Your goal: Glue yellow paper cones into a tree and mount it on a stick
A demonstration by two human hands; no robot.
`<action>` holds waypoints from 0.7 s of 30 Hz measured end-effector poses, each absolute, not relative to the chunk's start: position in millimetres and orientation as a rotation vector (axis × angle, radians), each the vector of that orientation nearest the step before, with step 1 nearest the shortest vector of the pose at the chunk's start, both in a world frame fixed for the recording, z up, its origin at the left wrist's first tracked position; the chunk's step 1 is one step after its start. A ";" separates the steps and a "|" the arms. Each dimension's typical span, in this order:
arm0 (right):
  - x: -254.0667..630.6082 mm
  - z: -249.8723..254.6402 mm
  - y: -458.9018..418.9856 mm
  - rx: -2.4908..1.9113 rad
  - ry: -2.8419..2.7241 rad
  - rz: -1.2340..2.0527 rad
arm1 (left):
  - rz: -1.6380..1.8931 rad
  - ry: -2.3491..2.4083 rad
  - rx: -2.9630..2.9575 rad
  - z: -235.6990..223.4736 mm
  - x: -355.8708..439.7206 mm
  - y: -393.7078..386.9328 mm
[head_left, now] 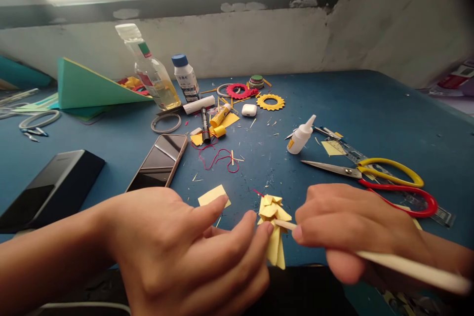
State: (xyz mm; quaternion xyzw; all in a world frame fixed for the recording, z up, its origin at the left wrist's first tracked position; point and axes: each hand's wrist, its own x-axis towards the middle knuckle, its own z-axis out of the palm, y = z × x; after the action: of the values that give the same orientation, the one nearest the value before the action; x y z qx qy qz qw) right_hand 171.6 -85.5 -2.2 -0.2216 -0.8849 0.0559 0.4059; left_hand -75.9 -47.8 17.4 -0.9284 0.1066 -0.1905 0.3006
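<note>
My right hand (355, 222) is closed around a pale wooden stick (411, 269), its narrow end resting on a folded yellow paper piece (274, 210). This piece has pointed layered folds and longer strips hanging below, with a bit of red thread by its top. My left hand (200, 247) has its fingers stretched out and apart, one fingertip at the paper's left edge; no pinch shows. A flat yellow paper scrap (215, 195) lies just beyond the left thumb. Scissors (355, 173) with yellow and red handles lie beyond my right hand.
A white glue bottle (300, 136) stands in front of the scissors. A phone (159, 160) and a black box-shaped device (52, 187) lie left. Farther back are a clear bottle (157, 79), a blue-capped bottle (186, 79), a marker (205, 126) and a yellow paper ring (271, 101).
</note>
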 end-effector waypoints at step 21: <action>174.3 -13.9 -84.6 -0.320 -2.240 -0.211 | -0.210 -0.206 -2.525 0.7 -79.3 -93.0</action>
State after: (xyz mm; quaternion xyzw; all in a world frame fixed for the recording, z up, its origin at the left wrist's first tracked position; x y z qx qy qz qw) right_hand 174.3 -84.6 -13.9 -0.1277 -0.8942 -0.0841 0.4209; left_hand -79.3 -93.0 0.7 -0.9490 -0.0774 -0.0788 0.2954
